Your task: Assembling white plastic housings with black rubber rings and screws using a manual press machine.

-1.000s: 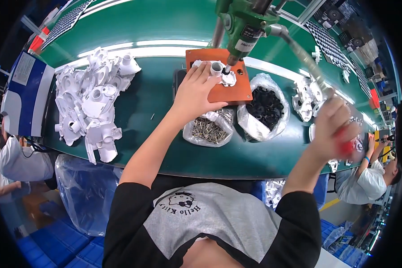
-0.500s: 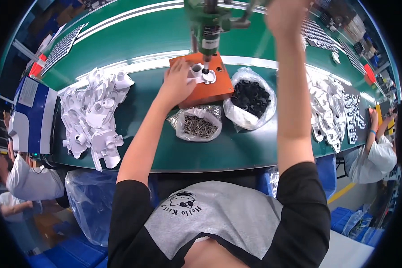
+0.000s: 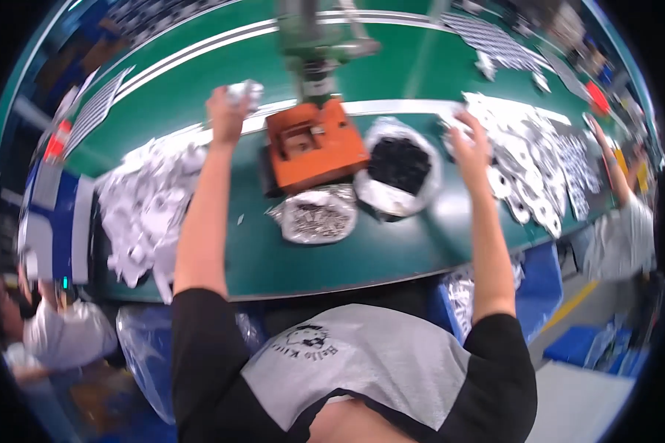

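My left hand is raised at the far side of the bench, left of the orange fixture block. Its fingers are closed on a white plastic part, blurred by motion. The block's recess holds no white part. Above the block stands the green press head. My right hand reaches the near left edge of a pile of flat white plastic parts. Its fingers are apart beside a white piece; whether they touch it is hard to tell.
A bag of small metal screws lies before the block. Right of it stands a bag of black parts. White tubular parts are heaped left, beside a blue-and-white machine. Another person works at right.
My left hand has left the block and moved up and left with the white part. My right hand has come down from the press to the right-hand pile. The view has shifted slightly.
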`<act>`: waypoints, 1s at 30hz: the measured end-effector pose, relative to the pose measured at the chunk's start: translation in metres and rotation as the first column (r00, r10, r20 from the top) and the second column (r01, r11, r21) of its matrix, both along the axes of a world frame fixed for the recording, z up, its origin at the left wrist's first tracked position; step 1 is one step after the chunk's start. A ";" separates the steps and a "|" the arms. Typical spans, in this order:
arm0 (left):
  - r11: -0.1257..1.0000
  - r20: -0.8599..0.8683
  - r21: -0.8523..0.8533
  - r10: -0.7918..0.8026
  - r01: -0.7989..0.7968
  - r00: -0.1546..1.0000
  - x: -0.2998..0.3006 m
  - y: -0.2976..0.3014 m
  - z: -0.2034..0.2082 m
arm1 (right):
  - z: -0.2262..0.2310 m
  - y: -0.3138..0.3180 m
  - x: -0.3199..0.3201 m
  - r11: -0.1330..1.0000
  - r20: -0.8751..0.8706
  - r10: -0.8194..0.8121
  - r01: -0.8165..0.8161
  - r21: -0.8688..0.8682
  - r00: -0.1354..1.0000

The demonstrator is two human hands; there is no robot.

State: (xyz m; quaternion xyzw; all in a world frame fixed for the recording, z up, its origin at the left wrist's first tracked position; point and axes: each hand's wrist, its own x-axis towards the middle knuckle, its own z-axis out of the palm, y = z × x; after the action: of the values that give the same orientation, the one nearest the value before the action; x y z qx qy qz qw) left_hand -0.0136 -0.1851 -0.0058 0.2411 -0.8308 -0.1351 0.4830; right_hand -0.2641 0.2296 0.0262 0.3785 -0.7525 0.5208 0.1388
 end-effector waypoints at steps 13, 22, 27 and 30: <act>0.914 0.603 0.241 0.124 -0.328 0.788 0.198 0.164 0.110 | -0.069 0.120 0.043 0.767 -0.226 -0.410 0.468 0.439 0.884; 0.850 0.593 0.071 0.385 -0.523 0.707 0.266 0.201 0.036 | -0.069 0.112 0.039 0.738 -0.322 -0.433 0.536 0.410 0.842; 0.827 0.455 0.152 0.428 -0.542 0.781 0.266 0.192 0.042 | -0.079 0.138 0.044 0.900 0.048 -0.358 0.331 0.282 0.932; 0.838 0.298 0.171 0.457 -0.517 0.838 0.265 0.186 0.044 | -0.069 0.140 0.055 0.989 0.442 -0.123 0.145 -0.017 0.888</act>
State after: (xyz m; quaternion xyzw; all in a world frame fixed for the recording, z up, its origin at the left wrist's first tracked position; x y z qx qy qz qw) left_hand 0.2518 0.0007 0.0382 0.5182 -0.7712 -0.0774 0.3616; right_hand -0.2095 0.3697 -0.0432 0.1947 -0.7755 0.6005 0.0099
